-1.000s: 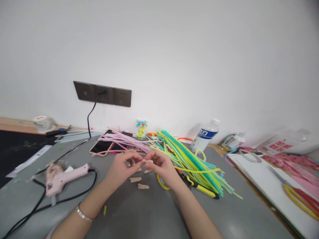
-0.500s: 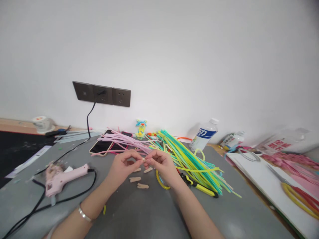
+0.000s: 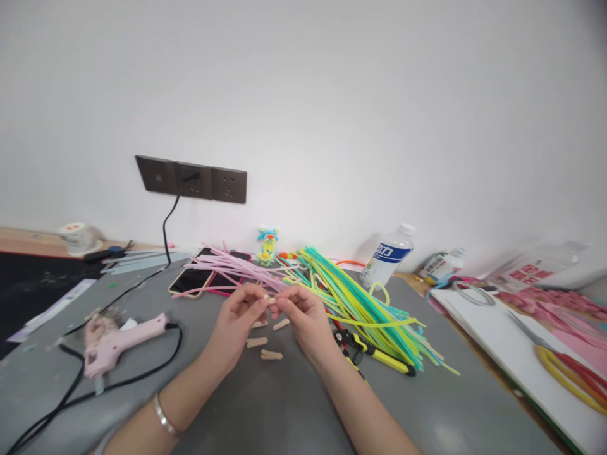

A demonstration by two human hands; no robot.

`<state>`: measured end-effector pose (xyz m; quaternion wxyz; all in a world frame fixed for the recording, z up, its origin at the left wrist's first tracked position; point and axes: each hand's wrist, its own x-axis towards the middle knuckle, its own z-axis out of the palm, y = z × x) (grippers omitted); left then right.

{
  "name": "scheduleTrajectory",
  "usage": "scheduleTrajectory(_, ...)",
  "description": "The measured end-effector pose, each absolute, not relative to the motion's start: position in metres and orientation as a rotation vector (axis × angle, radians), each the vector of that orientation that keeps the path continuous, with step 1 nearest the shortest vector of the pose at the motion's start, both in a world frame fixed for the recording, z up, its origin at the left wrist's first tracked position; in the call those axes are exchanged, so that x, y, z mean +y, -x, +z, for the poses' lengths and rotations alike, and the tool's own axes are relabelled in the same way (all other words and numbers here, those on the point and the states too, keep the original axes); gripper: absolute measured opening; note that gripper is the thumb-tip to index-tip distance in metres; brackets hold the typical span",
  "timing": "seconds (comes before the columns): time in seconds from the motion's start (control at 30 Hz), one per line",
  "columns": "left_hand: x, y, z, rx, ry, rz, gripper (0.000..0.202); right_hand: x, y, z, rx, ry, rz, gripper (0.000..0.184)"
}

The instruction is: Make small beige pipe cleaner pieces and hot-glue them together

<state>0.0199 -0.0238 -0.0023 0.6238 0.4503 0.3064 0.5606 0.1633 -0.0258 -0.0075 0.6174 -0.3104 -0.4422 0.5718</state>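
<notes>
My left hand (image 3: 240,319) and my right hand (image 3: 306,321) meet over the middle of the grey table. Thumb and fingers of each are pinched on a small beige fuzzy piece (image 3: 271,301), mostly covered by the fingertips; it looks like a short bit of pipe cleaner. Just below lie several similar short beige pieces, one (image 3: 271,355) nearest me and another (image 3: 257,342) behind it. To the right of my right hand are yellow-and-black pliers (image 3: 379,357), partly under a bundle of green and yellow pipe cleaners (image 3: 360,297).
Pink pipe cleaners (image 3: 237,265) lie across two phones (image 3: 192,281) at the back. A pink glue gun (image 3: 123,344) with a black cord rests on the left. A small figure (image 3: 267,245) and a bottle (image 3: 389,256) stand by the wall; scissors (image 3: 566,373) lie at the right.
Both hands have shifted slightly, and a little more of the beige piece shows between the fingertips. More of the pliers is visible beside my right hand.
</notes>
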Motion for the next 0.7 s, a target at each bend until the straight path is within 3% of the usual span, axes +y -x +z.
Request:
scheduleTrajectory(0.3,-0.027,-0.024,0.001,0.531,-1.011,1.329,0.016,-0.030,-0.158,-0.010,-1.005,0.724,1.295,0.026)
scheduleTrajectory(0.7,-0.017,-0.008,-0.001,0.824,-1.392,1.351,0.017,-0.031,-0.161,-0.005,-1.219,0.774,1.159,0.020)
